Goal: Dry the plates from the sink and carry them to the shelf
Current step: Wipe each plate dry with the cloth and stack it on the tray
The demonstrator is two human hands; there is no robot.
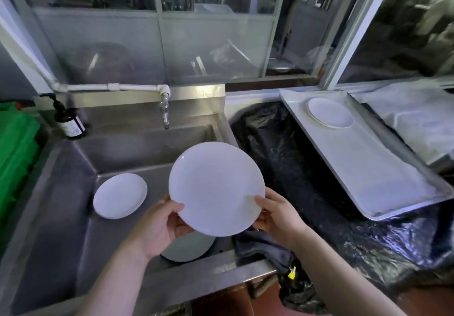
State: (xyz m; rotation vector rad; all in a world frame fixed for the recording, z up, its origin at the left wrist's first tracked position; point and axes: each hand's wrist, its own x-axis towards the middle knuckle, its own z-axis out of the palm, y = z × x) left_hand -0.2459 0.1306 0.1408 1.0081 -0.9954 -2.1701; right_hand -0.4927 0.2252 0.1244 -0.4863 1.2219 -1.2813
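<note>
I hold a white plate (216, 188) above the steel sink (61, 192), tilted toward me. My left hand (159, 227) grips its lower left rim with the thumb on top. My right hand (277, 215) pinches its lower right rim. A second white plate (120, 195) lies flat in the sink at the left. Below the held plate another plate (189, 248) shows partly in the sink's near corner. On the metal tray (383, 173) at the right, a white plate (330, 112) lies at the far end. A dark cloth (262, 244) lies on the sink's right edge under my right wrist.
A tap (166, 113) hangs over the back of the sink. A brown pump bottle (67, 121) stands at the sink's back left. A green crate (14, 153) is at the far left. Black plastic sheeting (282, 158) covers the counter between sink and tray.
</note>
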